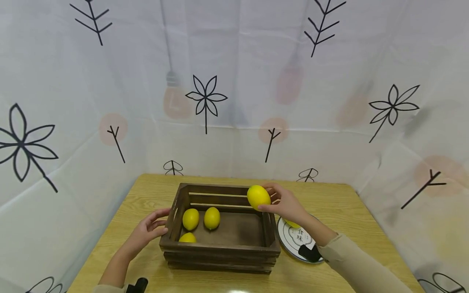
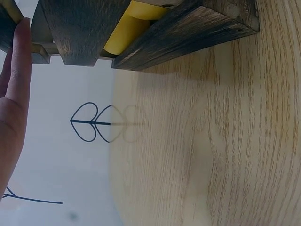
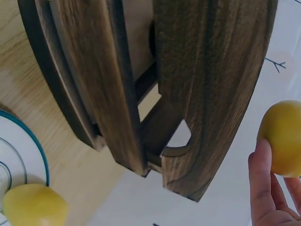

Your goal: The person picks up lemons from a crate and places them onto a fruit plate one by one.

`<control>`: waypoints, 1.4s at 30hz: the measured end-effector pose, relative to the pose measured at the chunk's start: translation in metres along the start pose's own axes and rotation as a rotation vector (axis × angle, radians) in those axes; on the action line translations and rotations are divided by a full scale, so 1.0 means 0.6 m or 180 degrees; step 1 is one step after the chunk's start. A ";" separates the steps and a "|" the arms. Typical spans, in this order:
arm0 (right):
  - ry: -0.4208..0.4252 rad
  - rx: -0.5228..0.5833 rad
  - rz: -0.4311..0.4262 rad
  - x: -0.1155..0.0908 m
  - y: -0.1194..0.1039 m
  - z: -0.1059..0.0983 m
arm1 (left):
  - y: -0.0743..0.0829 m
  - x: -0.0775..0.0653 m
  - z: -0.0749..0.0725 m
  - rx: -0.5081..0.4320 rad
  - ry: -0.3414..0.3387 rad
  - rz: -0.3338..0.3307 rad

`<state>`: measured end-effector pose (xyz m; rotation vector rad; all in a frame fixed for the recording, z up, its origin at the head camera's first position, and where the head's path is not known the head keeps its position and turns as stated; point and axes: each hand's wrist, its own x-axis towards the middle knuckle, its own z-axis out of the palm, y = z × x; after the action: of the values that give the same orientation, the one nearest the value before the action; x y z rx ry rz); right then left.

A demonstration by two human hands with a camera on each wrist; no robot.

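A dark brown slatted wooden crate (image 1: 220,254) stands on the table with three yellow lemons inside, among them one lemon (image 1: 211,218) near the middle and another lemon (image 1: 190,219) to its left. My right hand (image 1: 286,201) holds a lemon (image 1: 257,196) over the crate's back right corner; the right wrist view shows that lemon (image 3: 284,139) pinched at the fingertips. With fingers fairly straight, my left hand (image 1: 148,230) touches the crate's left end. In the left wrist view a finger (image 2: 19,75) lies against the slatted end.
Right of the crate sits a white plate (image 1: 289,242) with a dark rim and printed characters, partly hidden by my right forearm. One more lemon (image 3: 35,205) lies on it. Beneath is a light wood table (image 1: 351,219), with a patterned cloth (image 1: 234,101) hanging behind it.
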<state>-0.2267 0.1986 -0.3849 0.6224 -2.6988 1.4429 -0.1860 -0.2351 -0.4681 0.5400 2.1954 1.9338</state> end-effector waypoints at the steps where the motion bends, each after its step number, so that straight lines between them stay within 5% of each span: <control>1: 0.0023 -0.0008 0.0014 -0.002 0.003 -0.003 | 0.000 0.001 0.000 0.0002 -0.0002 0.0006; 42: 0.0730 -0.0174 0.0868 -0.089 0.153 -0.058 | -0.007 -0.001 0.005 -0.0005 0.0098 0.0107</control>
<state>-0.2157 0.2898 -0.4483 0.0790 -2.7055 1.3853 -0.1852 -0.2329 -0.4730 0.5539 2.2173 1.9731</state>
